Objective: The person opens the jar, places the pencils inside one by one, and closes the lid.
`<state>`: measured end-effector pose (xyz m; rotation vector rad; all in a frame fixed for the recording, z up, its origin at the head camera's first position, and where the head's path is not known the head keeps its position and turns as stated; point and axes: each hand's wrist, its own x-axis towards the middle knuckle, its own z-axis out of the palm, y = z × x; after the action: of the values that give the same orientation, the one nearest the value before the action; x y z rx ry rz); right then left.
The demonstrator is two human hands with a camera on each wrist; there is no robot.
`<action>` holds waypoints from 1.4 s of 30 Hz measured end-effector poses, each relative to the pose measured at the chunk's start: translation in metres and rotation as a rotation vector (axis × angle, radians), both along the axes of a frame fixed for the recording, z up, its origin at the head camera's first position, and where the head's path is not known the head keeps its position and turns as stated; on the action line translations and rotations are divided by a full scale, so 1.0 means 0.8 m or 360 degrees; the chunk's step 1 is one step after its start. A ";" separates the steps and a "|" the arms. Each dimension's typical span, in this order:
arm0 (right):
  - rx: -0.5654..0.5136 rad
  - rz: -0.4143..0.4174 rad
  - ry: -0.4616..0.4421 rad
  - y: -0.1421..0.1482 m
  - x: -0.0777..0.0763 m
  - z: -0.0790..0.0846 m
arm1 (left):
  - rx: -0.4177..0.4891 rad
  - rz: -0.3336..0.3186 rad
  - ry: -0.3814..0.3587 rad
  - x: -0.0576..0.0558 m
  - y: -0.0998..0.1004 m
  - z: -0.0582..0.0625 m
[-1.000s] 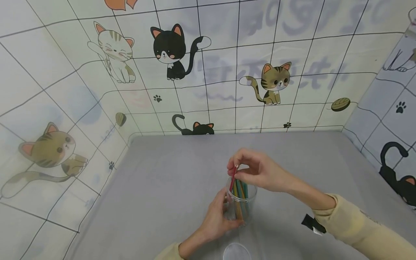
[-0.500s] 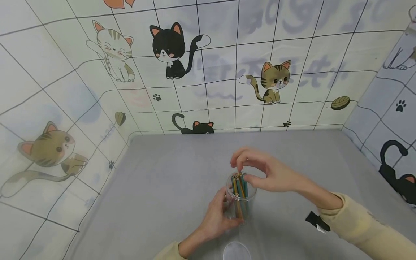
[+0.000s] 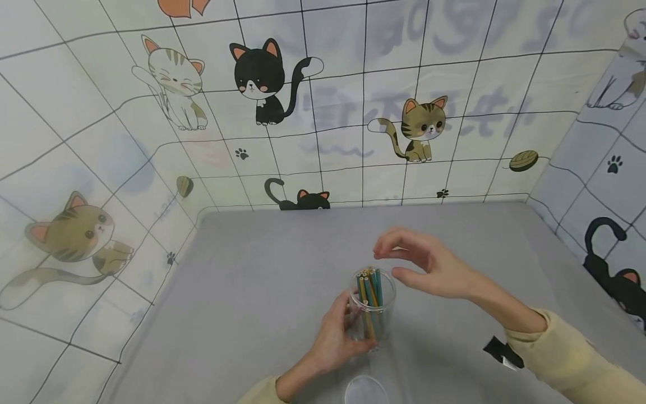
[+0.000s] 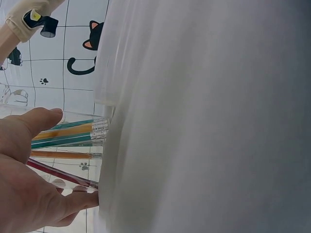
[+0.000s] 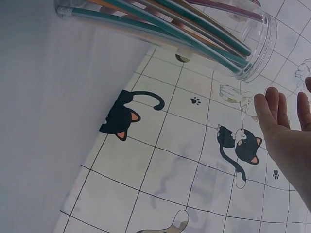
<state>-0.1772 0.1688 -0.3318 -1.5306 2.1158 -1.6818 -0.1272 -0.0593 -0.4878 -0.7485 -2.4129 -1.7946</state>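
Observation:
A clear round jar (image 3: 388,297) stands upright on the grey table, filled with several pencils (image 3: 370,287) in green, yellow and red. My left hand (image 3: 337,336) grips the jar from its left side, thumb in front near the base. In the left wrist view, the metal-banded ends of the pencils (image 4: 68,133) point to the jar's bottom, with a red pencil (image 4: 60,172) among them. Just to the right of the jar's mouth, my right hand (image 3: 431,266) hovers with relaxed fingers and holds nothing. The right wrist view shows its fingers (image 5: 273,109) apart from the jar's rim.
A round clear lid (image 3: 365,390) lies on the table (image 3: 252,303) at the near edge of the head view. A black strap (image 3: 502,352) with a white tag shows beside the right sleeve. Cat-printed cloth walls (image 3: 343,101) enclose the table's back and sides.
My right hand let go of the red pencil, which dropped down into the jar, then drew back to the right. My left hand keeps its hold on the jar.

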 end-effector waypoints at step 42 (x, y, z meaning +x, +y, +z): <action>0.0060 -0.0016 -0.0182 0.038 0.077 -0.076 | -0.0042 -0.0004 0.0012 0.005 -0.001 0.000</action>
<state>-0.1159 0.1996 -0.3927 -1.3808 2.0891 -1.6789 -0.1231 -0.0599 -0.4881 -0.7596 -2.4366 -1.7607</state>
